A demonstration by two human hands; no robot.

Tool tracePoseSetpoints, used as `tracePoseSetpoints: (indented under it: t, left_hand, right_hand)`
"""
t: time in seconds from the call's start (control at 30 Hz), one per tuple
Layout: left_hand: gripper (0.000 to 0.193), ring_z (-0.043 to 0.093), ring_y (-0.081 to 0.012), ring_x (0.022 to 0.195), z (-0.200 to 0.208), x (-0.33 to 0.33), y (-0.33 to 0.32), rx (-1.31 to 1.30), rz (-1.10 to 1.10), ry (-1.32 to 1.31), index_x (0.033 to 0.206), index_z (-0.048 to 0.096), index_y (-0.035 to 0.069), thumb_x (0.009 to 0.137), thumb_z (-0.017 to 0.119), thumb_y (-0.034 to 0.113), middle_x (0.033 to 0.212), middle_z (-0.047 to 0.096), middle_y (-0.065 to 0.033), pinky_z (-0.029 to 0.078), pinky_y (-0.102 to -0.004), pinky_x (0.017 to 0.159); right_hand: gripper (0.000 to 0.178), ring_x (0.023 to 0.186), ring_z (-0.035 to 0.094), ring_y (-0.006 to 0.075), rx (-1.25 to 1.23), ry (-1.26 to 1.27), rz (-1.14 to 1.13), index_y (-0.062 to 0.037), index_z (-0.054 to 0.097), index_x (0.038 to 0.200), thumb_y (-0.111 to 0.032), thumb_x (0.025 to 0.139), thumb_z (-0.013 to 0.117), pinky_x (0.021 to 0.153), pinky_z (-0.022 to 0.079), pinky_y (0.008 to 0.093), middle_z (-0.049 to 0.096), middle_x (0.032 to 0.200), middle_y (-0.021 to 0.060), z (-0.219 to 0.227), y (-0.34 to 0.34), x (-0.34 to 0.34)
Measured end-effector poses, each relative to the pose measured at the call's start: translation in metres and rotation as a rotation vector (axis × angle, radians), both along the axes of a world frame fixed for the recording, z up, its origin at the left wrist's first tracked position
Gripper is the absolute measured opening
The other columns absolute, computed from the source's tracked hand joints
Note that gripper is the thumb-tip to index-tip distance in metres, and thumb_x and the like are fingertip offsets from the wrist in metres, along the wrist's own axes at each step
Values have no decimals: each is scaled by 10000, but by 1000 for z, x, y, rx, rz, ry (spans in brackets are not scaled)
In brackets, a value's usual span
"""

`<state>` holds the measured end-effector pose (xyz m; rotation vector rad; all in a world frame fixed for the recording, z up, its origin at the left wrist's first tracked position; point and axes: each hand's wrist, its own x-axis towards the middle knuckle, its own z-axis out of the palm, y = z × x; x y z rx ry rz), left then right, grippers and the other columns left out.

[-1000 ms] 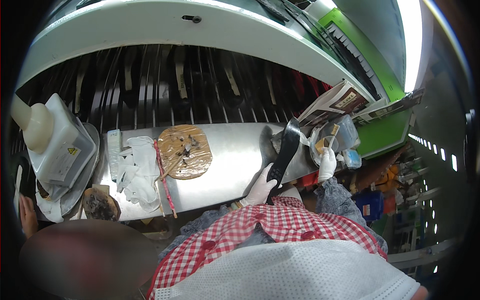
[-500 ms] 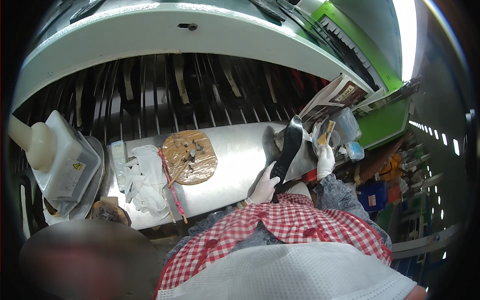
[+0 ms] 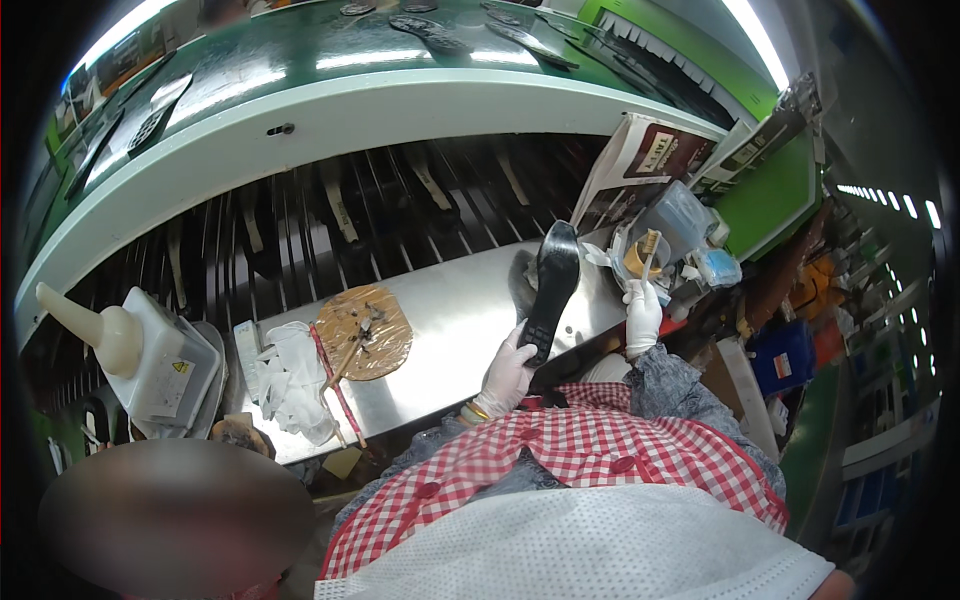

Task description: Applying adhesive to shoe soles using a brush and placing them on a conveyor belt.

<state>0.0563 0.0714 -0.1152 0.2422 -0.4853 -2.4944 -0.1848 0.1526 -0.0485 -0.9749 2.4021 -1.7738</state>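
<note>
the black shoe sole (image 3: 557, 285) is over the steel bench (image 3: 455, 305), its near end in our gloved left hand (image 3: 507, 378); no hand supports the far end, so a loose grip could let it tip. our gloved right hand (image 3: 643, 318) pinches a brush (image 3: 650, 245) at the tan cup (image 3: 633, 264), where a careless tilt could drip. the clear plastic tub (image 3: 684, 216) sits just beside, and we could knock it.
</note>
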Motion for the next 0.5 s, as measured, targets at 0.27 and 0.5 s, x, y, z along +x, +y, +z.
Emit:
tracePoseSetpoints:
  t: [0.27, 0.5]
  left_hand:
    - [456, 580, -294, 1091, -4, -1, 3, -3, 35, -56, 1377, 374, -27, 924, 414, 0, 1254, 531, -179, 494, -486, 978]
    - [444, 549, -318, 1184, -2, 1, 2, 20, -2, -62, 1390, 377, -21, 953, 387, 59, 1310, 517, -199, 464, -483, 1011]
  right_hand:
    - [240, 527, 371, 22, -176, -311, 93, -63, 629, 1027, -232, 1022, 459, 478, 298, 191, 503, 683, -61, 10, 11, 11]
    - [237, 522, 369, 17, -263, -421, 206, -59, 620, 1009, -220, 1023, 447, 456, 285, 179, 499, 690, -56, 8, 5, 9]
